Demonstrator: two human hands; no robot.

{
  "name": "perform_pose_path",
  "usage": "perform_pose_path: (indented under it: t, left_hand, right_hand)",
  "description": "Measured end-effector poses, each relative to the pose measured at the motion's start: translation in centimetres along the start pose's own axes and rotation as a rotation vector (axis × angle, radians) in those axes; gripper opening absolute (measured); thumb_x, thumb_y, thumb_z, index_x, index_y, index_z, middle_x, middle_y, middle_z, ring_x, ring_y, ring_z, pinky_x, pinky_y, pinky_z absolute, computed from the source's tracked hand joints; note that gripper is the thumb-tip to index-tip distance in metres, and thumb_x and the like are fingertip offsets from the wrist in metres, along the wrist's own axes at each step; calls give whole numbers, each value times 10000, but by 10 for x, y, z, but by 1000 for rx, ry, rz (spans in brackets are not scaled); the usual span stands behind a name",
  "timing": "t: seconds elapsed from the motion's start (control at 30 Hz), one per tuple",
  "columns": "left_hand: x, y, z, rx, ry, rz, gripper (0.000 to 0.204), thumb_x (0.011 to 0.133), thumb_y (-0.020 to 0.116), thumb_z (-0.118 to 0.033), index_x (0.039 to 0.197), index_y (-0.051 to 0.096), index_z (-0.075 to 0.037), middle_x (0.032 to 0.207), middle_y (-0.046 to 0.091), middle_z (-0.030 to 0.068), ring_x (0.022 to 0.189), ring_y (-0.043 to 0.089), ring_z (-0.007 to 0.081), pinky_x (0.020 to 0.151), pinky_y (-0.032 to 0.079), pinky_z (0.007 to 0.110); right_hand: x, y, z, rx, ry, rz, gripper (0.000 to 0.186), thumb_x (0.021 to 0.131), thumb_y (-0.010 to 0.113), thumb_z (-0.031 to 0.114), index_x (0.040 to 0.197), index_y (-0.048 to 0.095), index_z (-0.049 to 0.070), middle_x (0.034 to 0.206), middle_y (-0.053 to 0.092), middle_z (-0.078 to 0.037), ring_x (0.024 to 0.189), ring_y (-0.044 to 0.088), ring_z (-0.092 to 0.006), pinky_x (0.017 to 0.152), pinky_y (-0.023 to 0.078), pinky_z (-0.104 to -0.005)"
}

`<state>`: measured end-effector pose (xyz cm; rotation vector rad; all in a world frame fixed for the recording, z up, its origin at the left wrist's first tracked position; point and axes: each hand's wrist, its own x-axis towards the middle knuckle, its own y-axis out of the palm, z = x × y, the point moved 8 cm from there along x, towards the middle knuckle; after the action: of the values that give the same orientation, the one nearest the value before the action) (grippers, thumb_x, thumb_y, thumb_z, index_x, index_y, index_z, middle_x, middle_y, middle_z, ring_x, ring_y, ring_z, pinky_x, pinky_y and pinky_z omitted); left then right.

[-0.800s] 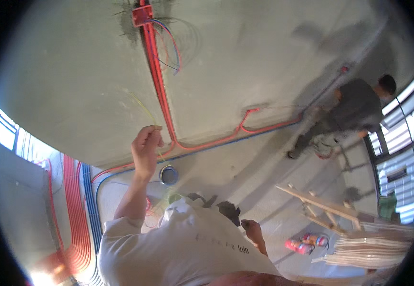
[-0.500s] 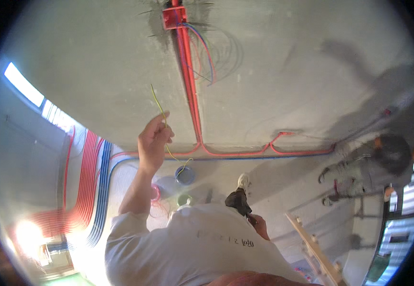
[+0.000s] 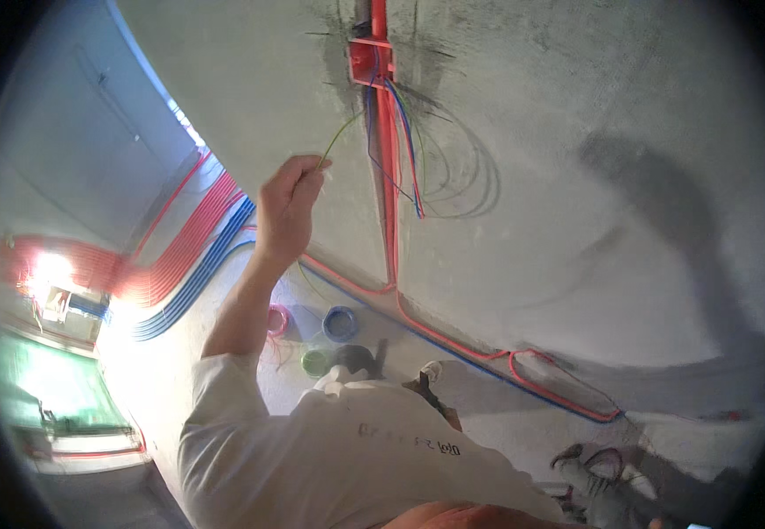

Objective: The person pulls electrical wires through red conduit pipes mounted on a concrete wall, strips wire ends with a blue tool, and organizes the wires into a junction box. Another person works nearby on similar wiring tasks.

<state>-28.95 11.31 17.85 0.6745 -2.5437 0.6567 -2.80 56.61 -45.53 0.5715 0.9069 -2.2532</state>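
Observation:
My left hand (image 3: pixel 287 210) is raised in front of the grey wall, thumb and fingers pinched on a thin yellow-green electrical wire (image 3: pixel 338 138). From the pinch, the wire's upper end rises toward the red junction box (image 3: pixel 360 63) set in the wall. Below the hand, a faint length of it hangs toward the floor. Red, blue and green wires (image 3: pixel 414 167) dangle from the box, just right of my hand. Of my right hand, at most a small patch of skin (image 3: pixel 452 417) shows past my white shirt; its fingers are hidden.
Red conduit (image 3: pixel 388 194) runs down the wall and along its foot beside a blue pipe (image 3: pixel 453 353). Coils of blue (image 3: pixel 328 324), pink (image 3: pixel 277 321) and green wire (image 3: pixel 314 362) lie on the floor. Red and blue pipe rows (image 3: pixel 197 264) stand left. Another person's legs (image 3: pixel 607 485) show lower right.
My left hand has moved up with the wire, whose tip now points right toward the box. The view has turned left, and my right hand has mostly slipped behind my shirt.

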Motion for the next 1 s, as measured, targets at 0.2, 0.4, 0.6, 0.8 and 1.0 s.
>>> perform_pose_path:
  t: [0.2,0.4,0.6,0.8,1.0]
  left_hand:
    - [59,40,-24,36,119,12,283,974,687,-173,1225,715,-46,766,523,-60,670,419,15,593,347,211]
    - [125,83,14,223,404,120,291,943,704,-310,1190,729,-159,860,713,148,691,680,286,638,535,387]
    - [154,72,40,261,406,86,314,930,686,-281,1182,705,-93,930,723,214,845,716,374,704,562,452]
    - [166,108,41,-408,29,497,297,902,696,-111,1175,704,3,847,706,100,695,669,154,608,498,295]
    - [167,119,67,-931,-257,469,221,891,715,-36,1096,730,44,773,613,-16,677,544,57,571,428,220]
  right_hand:
    - [65,-19,-19,-157,-12,109,495,1010,524,223,1443,479,-12,1463,511,-233,1394,438,-382,1140,356,-489]
    - [70,-251,305,-41,-445,-630,246,1014,560,150,1183,663,4,1147,680,-211,1081,653,-383,929,513,-435]
    - [-4,-381,615,52,-987,-917,295,1002,585,71,1289,636,23,1010,662,-148,880,654,-271,799,522,-358]
    - [15,-380,698,-25,-1017,-965,323,993,616,43,1313,635,3,1002,672,-97,827,627,-142,761,514,-288]
    - [23,-388,680,93,-998,-1030,258,1012,612,54,1259,641,-14,965,652,-55,787,609,-97,685,541,-269]
